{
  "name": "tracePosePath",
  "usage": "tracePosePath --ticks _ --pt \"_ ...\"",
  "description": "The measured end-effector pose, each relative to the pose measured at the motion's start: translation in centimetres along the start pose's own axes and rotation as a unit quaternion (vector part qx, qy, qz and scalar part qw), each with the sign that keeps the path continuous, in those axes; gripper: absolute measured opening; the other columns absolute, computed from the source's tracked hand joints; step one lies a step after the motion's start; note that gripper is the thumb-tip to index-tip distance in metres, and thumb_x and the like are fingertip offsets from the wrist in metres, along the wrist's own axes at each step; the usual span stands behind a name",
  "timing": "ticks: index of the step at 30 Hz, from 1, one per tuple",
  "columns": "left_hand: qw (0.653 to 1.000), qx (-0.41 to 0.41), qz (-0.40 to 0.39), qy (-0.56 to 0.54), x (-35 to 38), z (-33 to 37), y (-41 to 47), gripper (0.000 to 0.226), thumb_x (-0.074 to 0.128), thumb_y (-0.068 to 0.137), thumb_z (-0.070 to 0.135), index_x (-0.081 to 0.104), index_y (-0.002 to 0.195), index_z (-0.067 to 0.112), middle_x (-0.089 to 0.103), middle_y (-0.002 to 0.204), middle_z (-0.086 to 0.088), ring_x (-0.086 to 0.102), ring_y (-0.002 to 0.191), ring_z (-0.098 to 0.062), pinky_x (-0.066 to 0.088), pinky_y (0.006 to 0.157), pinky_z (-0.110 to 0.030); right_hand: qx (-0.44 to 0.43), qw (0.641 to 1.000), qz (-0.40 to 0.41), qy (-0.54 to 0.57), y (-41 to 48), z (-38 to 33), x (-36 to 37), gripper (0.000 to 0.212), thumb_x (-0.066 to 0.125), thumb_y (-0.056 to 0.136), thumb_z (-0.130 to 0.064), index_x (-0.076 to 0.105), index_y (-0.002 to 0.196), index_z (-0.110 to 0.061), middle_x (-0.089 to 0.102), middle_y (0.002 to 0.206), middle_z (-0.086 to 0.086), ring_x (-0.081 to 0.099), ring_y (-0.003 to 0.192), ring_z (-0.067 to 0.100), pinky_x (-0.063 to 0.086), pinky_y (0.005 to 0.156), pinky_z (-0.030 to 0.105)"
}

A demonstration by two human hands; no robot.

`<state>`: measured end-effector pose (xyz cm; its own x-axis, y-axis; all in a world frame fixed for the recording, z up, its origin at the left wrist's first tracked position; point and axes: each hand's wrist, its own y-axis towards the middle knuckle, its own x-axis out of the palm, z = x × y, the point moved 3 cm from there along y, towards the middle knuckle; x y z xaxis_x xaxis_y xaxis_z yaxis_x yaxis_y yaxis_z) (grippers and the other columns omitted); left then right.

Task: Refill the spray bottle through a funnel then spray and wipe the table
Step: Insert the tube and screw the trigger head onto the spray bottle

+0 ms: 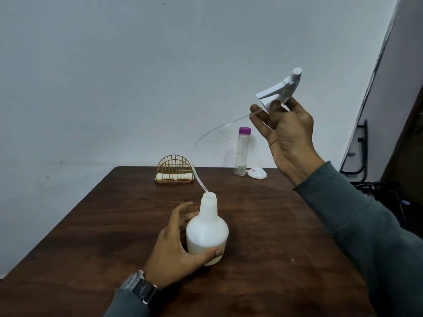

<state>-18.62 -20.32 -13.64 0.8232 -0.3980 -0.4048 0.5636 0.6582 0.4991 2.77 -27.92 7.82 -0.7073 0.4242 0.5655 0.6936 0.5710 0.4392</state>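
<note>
A white spray bottle (pixel 207 229) stands upright on the brown table (pixel 263 236), its neck uncapped. My left hand (pixel 176 245) wraps around its lower body. My right hand (pixel 286 133) is raised high at the right and grips the white trigger spray head (pixel 280 90). The head's clear dip tube (pixel 201 143) curves down, and its tip sits at the bottle's mouth. A white funnel (pixel 257 172) lies upside down at the table's far edge. Beside it stands a clear water bottle (pixel 242 152) with a purple cap.
A gold wire napkin holder (pixel 174 170) with white napkins stands at the table's far edge, left of the water bottle. A pale wall is behind the table. Dark metal objects (pixel 359 154) sit off the table's right side.
</note>
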Motion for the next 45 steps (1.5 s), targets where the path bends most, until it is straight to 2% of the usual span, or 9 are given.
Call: tracePosePath --ticks 5,9,14,18,24,31,37,41,45 --pt "1.000 0.002 -0.006 -0.002 0.0 -0.1 0.1 0.110 0.097 0.056 0.054 0.032 0.144 0.042 0.054 0.130 0.041 0.056 0.120 0.014 0.051 0.100 -0.018 0.003 1.000 0.011 -0.013 0.1 0.3 -0.8 0.018 0.051 0.103 0.006 0.061 0.113 -0.006 0.066 0.098 0.013 0.075 0.089 0.031 0.063 0.090 0.046" --pt "1.000 -0.001 -0.006 -0.001 0.0 -0.3 0.2 0.111 0.096 0.054 0.058 0.032 0.144 0.043 0.059 0.130 0.034 0.056 0.120 0.014 0.051 0.101 -0.019 -0.001 0.999 0.008 -0.049 -0.1 0.4 -1.6 0.025 0.051 0.103 0.007 0.060 0.122 -0.006 0.071 0.095 0.008 0.076 0.093 0.031 0.063 0.090 0.046" --pt "1.000 0.001 -0.003 -0.001 0.0 -0.2 0.2 0.110 0.097 0.054 0.055 0.033 0.143 0.042 0.060 0.130 0.031 0.056 0.119 0.015 0.052 0.101 -0.019 0.000 0.996 -0.010 -0.091 -0.7 1.1 -2.3 0.029 0.052 0.105 0.002 0.056 0.132 -0.005 0.070 0.105 0.018 0.076 0.089 0.030 0.062 0.093 0.047" --pt "1.000 0.001 -0.006 -0.003 0.1 -0.2 0.2 0.109 0.097 0.055 0.055 0.034 0.143 0.043 0.060 0.130 0.032 0.058 0.119 0.012 0.053 0.101 -0.024 0.000 0.999 0.003 -0.038 -0.7 0.7 -2.1 0.026 0.051 0.104 0.004 0.059 0.126 -0.008 0.074 0.091 0.009 0.075 0.092 0.030 0.062 0.092 0.046" --pt "1.000 0.003 -0.007 0.001 0.1 -0.2 0.1 0.109 0.097 0.056 0.054 0.033 0.143 0.043 0.055 0.131 0.038 0.057 0.120 0.012 0.053 0.100 -0.024 -0.006 1.000 0.014 0.000 0.0 0.4 -0.6 0.033 0.046 0.100 0.015 0.060 0.114 -0.010 0.060 0.104 0.016 0.073 0.090 0.033 0.061 0.094 0.048" --pt "1.000 -0.002 -0.004 -0.001 0.0 -0.3 0.1 0.111 0.097 0.055 0.056 0.033 0.144 0.042 0.057 0.130 0.037 0.056 0.122 0.012 0.052 0.103 -0.023 0.019 0.999 0.032 -0.022 -0.2 2.0 -1.6 0.032 0.047 0.101 0.011 0.059 0.123 -0.009 0.068 0.099 0.014 0.074 0.092 0.031 0.062 0.092 0.049" --pt "1.000 0.001 -0.011 0.002 0.0 -0.1 0.1 0.108 0.097 0.057 0.054 0.034 0.143 0.043 0.055 0.132 0.038 0.057 0.121 0.011 0.053 0.100 -0.023 0.027 0.994 -0.031 -0.097 -0.7 1.6 -2.5 0.025 0.049 0.106 0.002 0.060 0.126 -0.007 0.068 0.090 0.010 0.070 0.089 0.033 0.063 0.090 0.047" --pt "1.000 -0.001 -0.013 0.004 -0.1 -0.2 0.1 0.108 0.097 0.056 0.054 0.033 0.143 0.043 0.054 0.131 0.040 0.056 0.121 0.012 0.052 0.100 -0.021 -0.023 0.985 -0.068 -0.156 -1.0 0.4 -2.9 0.025 0.049 0.107 -0.004 0.058 0.129 -0.013 0.063 0.106 0.016 0.068 0.089 0.033 0.061 0.091 0.049" --pt "1.000 -0.003 -0.015 0.006 -0.1 -0.1 0.2 0.108 0.097 0.056 0.053 0.033 0.143 0.044 0.053 0.130 0.042 0.055 0.120 0.015 0.051 0.099 -0.018 -0.071 0.969 -0.103 -0.211 -1.3 -1.2 -2.7 0.030 0.048 0.108 -0.005 0.057 0.135 -0.015 0.062 0.106 0.014 0.068 0.082 0.027 0.063 0.084 0.042"
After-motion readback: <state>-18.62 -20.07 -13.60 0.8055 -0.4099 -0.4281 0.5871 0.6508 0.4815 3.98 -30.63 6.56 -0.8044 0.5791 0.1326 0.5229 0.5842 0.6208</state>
